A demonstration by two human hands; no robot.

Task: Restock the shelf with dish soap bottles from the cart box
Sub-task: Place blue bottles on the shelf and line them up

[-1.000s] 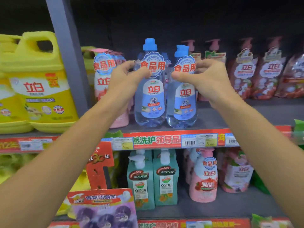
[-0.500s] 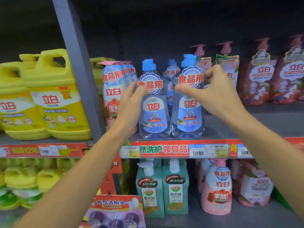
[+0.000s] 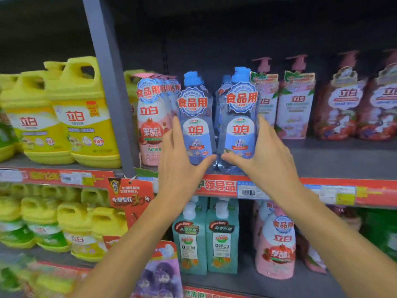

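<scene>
Two clear blue dish soap bottles with blue caps stand side by side at the front of the grey shelf (image 3: 335, 162). My left hand (image 3: 180, 168) holds the lower body of the left bottle (image 3: 194, 117), fingers up its left side and thumb across its front. In the same way my right hand (image 3: 266, 162) holds the right bottle (image 3: 240, 112) from its right side. My two thumb tips nearly meet between the bottles. More blue bottles stand behind them, mostly hidden. The cart box is out of view.
Pink bottles (image 3: 150, 125) stand just left, pink pump bottles (image 3: 294, 106) and red ones (image 3: 341, 108) to the right. Yellow jugs (image 3: 83, 117) fill the bay beyond the grey upright (image 3: 109, 87). Green pump bottles (image 3: 206, 239) stand on the shelf below. A red price strip (image 3: 217, 186) edges the shelf.
Both hands have slid down from the round tags at the bottle necks to the lower bodies. The view has dropped and moved closer to the shelf.
</scene>
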